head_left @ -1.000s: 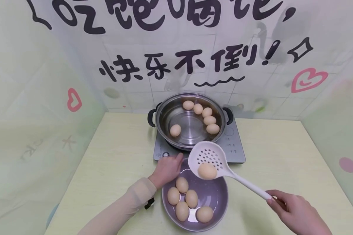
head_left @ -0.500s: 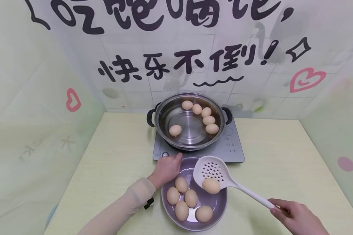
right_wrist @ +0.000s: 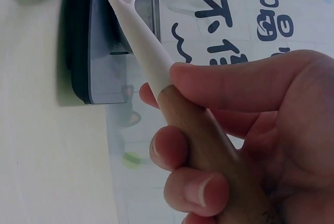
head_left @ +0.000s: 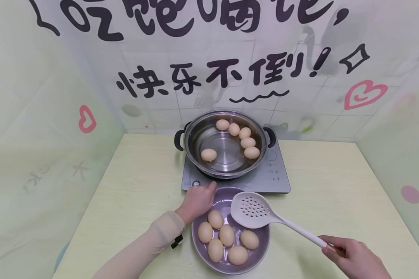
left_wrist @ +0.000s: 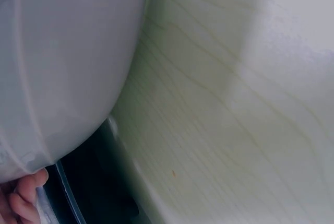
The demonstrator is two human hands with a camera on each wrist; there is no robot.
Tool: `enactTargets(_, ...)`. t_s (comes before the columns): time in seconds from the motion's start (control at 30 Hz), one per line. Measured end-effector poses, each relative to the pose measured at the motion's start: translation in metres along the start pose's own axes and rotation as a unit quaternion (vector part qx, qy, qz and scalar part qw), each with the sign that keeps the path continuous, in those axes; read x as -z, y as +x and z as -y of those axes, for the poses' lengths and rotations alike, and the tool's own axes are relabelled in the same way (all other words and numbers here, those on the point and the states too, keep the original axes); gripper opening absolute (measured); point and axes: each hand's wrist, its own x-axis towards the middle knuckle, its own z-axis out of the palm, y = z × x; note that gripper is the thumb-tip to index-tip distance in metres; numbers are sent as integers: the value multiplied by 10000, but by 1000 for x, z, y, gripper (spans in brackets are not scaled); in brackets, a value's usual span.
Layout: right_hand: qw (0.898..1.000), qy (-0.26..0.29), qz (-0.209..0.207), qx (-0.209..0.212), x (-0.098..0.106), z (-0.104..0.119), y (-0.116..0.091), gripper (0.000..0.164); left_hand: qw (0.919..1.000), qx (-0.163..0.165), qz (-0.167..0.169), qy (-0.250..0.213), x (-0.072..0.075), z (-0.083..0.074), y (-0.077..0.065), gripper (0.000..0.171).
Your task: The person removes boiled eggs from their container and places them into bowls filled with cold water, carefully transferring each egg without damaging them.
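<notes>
My right hand grips the wooden part of a white slotted spoon's handle. The bare, perforated head of the slotted spoon is over the right side of a purple-grey bowl. Several brown eggs lie in the bowl, mostly at its near and left side. With my left hand I hold the bowl's far left rim; the fingertips show at the bowl's edge in the left wrist view, the rest of that hand out of frame.
Behind the bowl, a steel pot with black side handles stands on a grey induction cooker. Several eggs sit in the pot, one apart at the left. A printed wall rises behind the table.
The slotted spoon has come back from the pot's edge over the bowl, and its egg has dropped into the bowl. Another egg in the bowl has shifted slightly. My left hand stays in place.
</notes>
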Motion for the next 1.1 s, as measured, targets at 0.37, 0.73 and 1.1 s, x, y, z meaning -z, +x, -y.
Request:
enactTargets(0.37,9999,-3,-106,96,4,4,1,33,9999,74,112,-31,0,0,0,18)
enactTargets(0.73,9867,948,-824,1032,30,24,23,24,9999,73,143,-54,1,0,-2,19)
enactTargets(1.1,9705,1080,-1673,1360,40,78,78,29,9999,62,122,-6,3,-1,-1,19)
